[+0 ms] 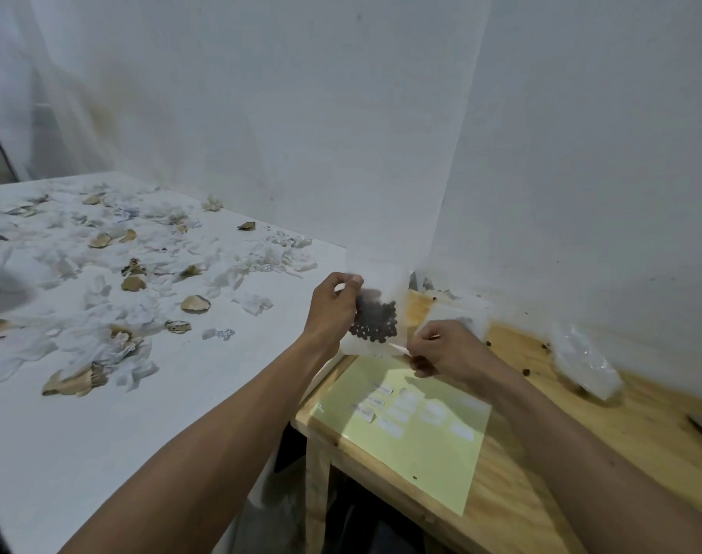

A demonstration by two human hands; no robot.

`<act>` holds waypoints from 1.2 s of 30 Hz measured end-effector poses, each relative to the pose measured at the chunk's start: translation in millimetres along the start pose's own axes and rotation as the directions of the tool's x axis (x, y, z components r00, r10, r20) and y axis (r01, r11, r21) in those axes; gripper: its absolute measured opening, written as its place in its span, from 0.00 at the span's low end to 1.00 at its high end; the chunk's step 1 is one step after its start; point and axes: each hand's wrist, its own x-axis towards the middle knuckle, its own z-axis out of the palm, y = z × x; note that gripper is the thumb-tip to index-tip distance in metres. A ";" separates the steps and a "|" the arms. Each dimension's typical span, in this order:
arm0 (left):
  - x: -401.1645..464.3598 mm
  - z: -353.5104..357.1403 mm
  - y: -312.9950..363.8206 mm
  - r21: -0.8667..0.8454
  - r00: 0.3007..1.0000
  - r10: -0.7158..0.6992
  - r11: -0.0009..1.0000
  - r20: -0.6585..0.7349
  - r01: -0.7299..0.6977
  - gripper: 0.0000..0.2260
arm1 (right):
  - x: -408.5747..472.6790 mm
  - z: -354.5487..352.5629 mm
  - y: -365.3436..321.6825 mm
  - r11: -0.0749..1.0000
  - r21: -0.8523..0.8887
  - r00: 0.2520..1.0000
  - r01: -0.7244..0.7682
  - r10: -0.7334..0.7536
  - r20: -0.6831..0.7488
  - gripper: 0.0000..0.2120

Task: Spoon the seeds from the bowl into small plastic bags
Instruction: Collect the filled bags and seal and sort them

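Single head-worn view, looking forward and down
Wide-angle, close over both forearms, facing a room corner where a white table (pixel 101 413) meets a wooden bench (pixel 541 493)

At the centre of the frame, the small clear plastic bag (pixel 375 313) is thin, soft film, slightly cloudy, and shows the dark, round, matt seeds (pixel 373 323) inside. The pale wooden surface (pixel 513 501) at lower right is bare, lightly grained, with a dull sheen. On it lies a pale yellow sheet of paper (pixel 413 449), flat and matt, bearing small white paper labels (pixel 381 389). A crumpled glossy plastic bundle (pixel 585 369) at right catches the light. The white surface (pixel 101 453) at left is smooth and matt, strewn with dry, papery tan husks (pixel 195 303) and thin white scraps (pixel 257 302). The wall (pixel 261 94) is white-painted, matt, faintly stained.
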 end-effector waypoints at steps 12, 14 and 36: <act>-22.1 67.2 14.0 -0.026 0.976 -0.045 0.998 0.211 0.052 0.07 | -8.2 -62.6 -17.9 0.955 -0.116 0.869 0.273 -0.296 -0.397 0.03; -26.0 77.0 17.7 -0.026 0.972 -0.036 0.999 0.233 0.043 0.08 | -11.0 -68.5 -14.8 0.953 -0.118 0.846 0.279 -0.302 -0.440 0.03; -40.0 132.6 27.0 0.012 0.934 0.064 0.997 0.350 -0.073 0.02 | -35.0 -109.4 6.9 0.990 -0.052 0.762 0.133 -0.136 -0.633 0.29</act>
